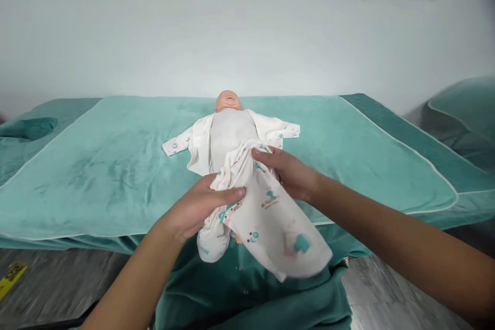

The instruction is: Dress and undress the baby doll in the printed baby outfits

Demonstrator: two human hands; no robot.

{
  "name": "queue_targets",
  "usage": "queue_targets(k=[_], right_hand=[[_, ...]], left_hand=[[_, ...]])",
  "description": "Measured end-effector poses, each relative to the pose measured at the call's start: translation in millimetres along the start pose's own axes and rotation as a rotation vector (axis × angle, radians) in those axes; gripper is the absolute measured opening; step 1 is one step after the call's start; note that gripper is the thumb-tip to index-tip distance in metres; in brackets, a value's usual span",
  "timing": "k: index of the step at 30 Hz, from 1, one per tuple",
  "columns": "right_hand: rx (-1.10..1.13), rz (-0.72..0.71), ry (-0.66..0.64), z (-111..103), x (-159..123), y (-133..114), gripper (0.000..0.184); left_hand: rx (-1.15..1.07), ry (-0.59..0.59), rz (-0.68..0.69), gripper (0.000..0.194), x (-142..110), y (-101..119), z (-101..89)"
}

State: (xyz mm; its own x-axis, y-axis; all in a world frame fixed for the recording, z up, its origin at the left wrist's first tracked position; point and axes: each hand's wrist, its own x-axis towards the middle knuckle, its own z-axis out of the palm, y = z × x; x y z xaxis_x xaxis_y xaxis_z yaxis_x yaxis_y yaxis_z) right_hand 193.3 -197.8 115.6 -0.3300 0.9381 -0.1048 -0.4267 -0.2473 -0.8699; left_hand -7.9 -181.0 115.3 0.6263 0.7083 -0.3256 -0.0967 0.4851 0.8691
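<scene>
A baby doll [228, 101] lies on its back, head toward the wall, on a light green blanket [127, 165]. Its white printed jacket [270, 125] is spread open over a plain pale torso. Printed white baby pants [270, 211] are bunched over the doll's lower body. One leg has a closed foot end; the other hangs loose toward me. My left hand [204, 203] pinches the bunched cloth at the left, thumb on top. Higher up on the right, my right hand [292, 170] grips the gathered fabric near the waist. The cloth hides most of the doll's legs.
Darker green bedding [410, 139] shows under the blanket, with a green cushion [464, 105] at the far right. A white wall [247, 41] stands behind the bed. Green fabric [247, 294] lies below the bed edge. On the grey floor is a yellow strip [13, 279].
</scene>
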Motion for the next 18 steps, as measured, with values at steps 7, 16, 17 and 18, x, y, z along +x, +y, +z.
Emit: queue_targets(k=[7, 16, 17, 18], right_hand=[[-0.105, 0.231, 0.073, -14, -54, 53, 0.041], [-0.155, 0.081, 0.547, -15, -97, 167, 0.029], [-0.153, 0.066, 0.558, -15, -97, 174, 0.028], [-0.148, 0.052, 0.564, -14, -97, 179, 0.028]], left_hand=[[0.171, 0.172, 0.045, 0.034, -21, -23, 7.6], [0.984, 0.039, 0.178, 0.020, -22, -49, 24.3], [1.038, 0.036, 0.168, 0.020, -21, -49, 24.1], [1.084, 0.033, 0.151, 0.020, -20, -48, 23.6]])
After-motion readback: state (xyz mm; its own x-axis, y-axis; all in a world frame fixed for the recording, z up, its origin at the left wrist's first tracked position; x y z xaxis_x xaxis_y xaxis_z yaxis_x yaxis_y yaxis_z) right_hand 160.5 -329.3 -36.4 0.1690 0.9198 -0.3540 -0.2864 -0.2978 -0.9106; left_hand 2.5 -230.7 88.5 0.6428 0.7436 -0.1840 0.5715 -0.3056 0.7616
